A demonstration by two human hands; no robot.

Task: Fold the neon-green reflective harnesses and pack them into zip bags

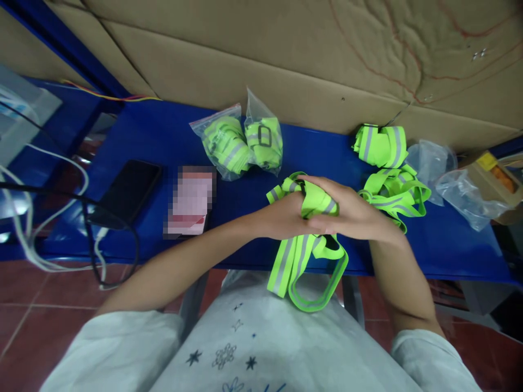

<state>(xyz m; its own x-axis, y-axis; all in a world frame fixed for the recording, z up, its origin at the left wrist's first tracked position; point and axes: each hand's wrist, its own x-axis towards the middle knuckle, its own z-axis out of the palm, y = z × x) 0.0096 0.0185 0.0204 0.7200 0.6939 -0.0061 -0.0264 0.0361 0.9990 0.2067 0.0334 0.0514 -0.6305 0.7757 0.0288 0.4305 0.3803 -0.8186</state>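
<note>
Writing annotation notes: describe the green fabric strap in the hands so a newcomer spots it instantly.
Start at the long blue table below the brown cardboard backing. Near its front edge, between the person's left hand and right hand, is a fluorescent green fabric strap with a grey stripe. Only this one is held, its loops dangling past the edge.

Two hands (pixel 352 211), two bagged strap bundles (pixel 232 147), three unbagged strap bundles (pixel 384 148), one black device (pixel 129 190)

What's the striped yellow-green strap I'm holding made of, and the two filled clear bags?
Striped yellow-green flat strap: probably woven fabric, fairly matte, bending into soft loops. Two filled clear bags: likely thin plastic, glossy; they're see-through and creased.
</note>
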